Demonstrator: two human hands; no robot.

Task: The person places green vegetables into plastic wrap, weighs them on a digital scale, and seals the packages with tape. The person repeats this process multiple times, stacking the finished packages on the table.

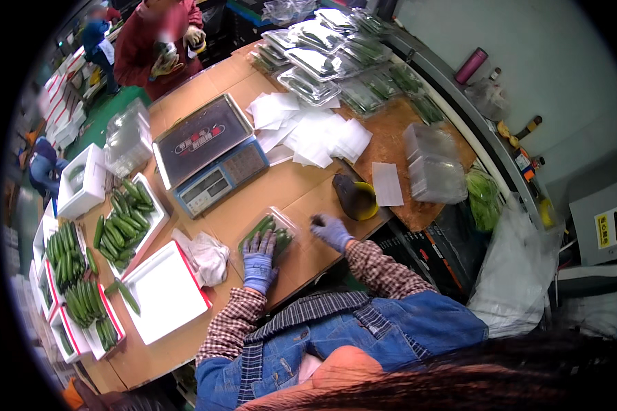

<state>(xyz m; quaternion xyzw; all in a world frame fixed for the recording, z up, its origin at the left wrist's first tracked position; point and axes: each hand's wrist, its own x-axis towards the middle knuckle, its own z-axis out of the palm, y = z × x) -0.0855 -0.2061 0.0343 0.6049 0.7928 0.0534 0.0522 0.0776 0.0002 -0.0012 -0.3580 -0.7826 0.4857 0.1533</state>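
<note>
In front of me on the cardboard-covered table lies a clear plastic tray (288, 220) with several small cucumbers (282, 241) in it. My left hand (258, 266), in a blue-grey glove with dark fingertips, lies over the cucumbers with its fingers stretched flat and apart. They press on the cucumbers without wrapping round them. Just right of the tray, my right hand (332, 233), gloved alike, hovers with loosely bent, parted fingers and nothing visible in them. A dark roll-shaped item with a yellow ring (365, 198) stands beyond it.
Left are white foam boxes of cucumbers (127, 222), a bare white box lid (164, 294) and a cloth (209, 259). A scale (216, 179), white paper sheets (329, 137), filled packs (315, 51) and stacked clear containers (435, 168) stand farther off. A person (140, 51) works across the table.
</note>
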